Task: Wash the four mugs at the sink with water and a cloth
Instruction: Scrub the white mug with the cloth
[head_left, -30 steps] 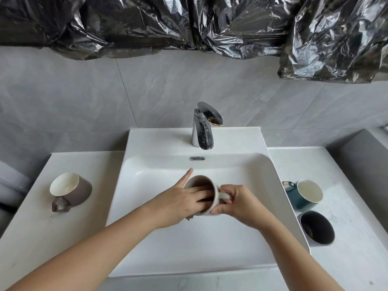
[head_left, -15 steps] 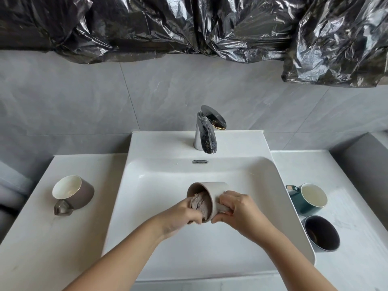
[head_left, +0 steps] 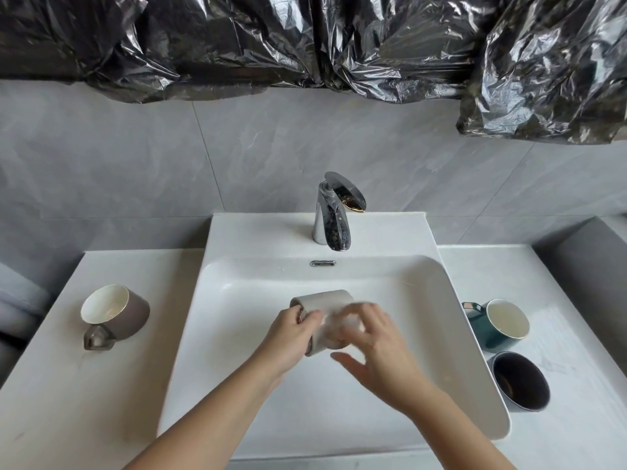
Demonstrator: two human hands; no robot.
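Observation:
A beige mug [head_left: 325, 300] lies on its side above the white sink basin [head_left: 230, 351], mouth to the left. My left hand [head_left: 291, 334] pinches its rim, with a bit of grey cloth [head_left: 303, 315] showing between the fingers. My right hand [head_left: 376, 347] is motion-blurred over the mug's right end, fingers spread; the handle is hidden under it. A brown mug [head_left: 118, 313] lies tipped on the left counter. A teal mug [head_left: 498, 327] and a dark mug [head_left: 520, 381] stand on the right counter. No water runs from the chrome faucet [head_left: 330, 215].
Black plastic sheeting [head_left: 305, 45] hangs across the wall above the grey tiles. A grey ledge [head_left: 590, 266] rises at the right end of the white counter [head_left: 559, 435].
The mug has turned so its mouth faces further left. My left hand came out of the mug to its rim with the cloth. My right hand let go of the handle and spread its fingers.

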